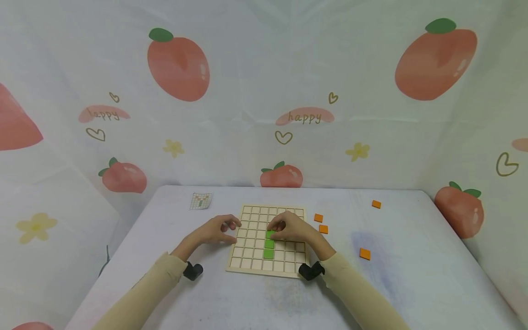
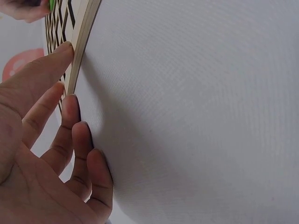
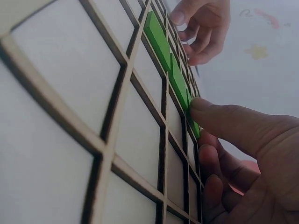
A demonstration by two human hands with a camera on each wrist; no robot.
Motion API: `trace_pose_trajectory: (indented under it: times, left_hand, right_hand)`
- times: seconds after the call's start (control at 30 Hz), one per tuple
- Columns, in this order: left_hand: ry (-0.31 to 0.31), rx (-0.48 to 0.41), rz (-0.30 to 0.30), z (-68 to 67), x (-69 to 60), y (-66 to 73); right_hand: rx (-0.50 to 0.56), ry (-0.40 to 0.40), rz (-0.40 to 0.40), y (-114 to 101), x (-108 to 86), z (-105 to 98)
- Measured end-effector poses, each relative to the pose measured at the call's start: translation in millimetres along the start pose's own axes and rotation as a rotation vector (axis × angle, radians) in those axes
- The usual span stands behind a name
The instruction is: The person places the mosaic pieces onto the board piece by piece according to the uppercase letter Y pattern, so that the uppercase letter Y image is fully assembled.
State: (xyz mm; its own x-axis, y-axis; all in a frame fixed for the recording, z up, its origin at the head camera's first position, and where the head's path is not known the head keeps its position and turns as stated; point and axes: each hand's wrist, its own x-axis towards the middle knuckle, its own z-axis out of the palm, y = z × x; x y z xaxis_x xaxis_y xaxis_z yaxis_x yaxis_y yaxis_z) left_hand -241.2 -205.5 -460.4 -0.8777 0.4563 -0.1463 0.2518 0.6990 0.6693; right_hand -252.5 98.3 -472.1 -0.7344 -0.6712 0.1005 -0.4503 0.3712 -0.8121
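A light wooden grid board (image 1: 247, 251) lies on the table. Two green square tiles (image 1: 269, 254) sit one above the other in its cells. My right hand (image 1: 290, 228) pinches a third green tile (image 3: 194, 122) between thumb and fingertips, in line with those two at the cell above them. Part of that tile is hidden by the thumb. At the board's left edge is my left hand (image 1: 216, 229), thumb and fingers apart and loosely bent. In the left wrist view its thumb tip (image 2: 64, 48) touches the wooden rim (image 2: 83, 35).
Two orange tiles (image 1: 318, 218) lie just right of the board. Farther right are another orange tile (image 1: 365, 254) and one near the back (image 1: 376, 204). A small card with a printed coloured grid (image 1: 200, 201) lies at the back left. A fruit-patterned cloth (image 1: 243, 137) hangs behind.
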Motion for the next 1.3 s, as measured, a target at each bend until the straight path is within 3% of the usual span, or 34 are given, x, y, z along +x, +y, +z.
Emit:
trace_pose_trajectory:
  times: [0.77,1.17,1.3]
  left_hand:
    - [0.011,0.017,-0.004,0.0,1.6,-1.9]
    - [0.009,-0.002,-0.01,1.1,2.0,-3.4]
    - [0.009,0.009,-0.007,0.8,1.4,-3.0]
  right_hand:
    - [0.007,0.014,-0.016,0,0.0,-1]
    - [0.058,0.079,-0.078,8,-27.0,-29]
    - [0.057,0.098,-0.041,10,-41.6,-43]
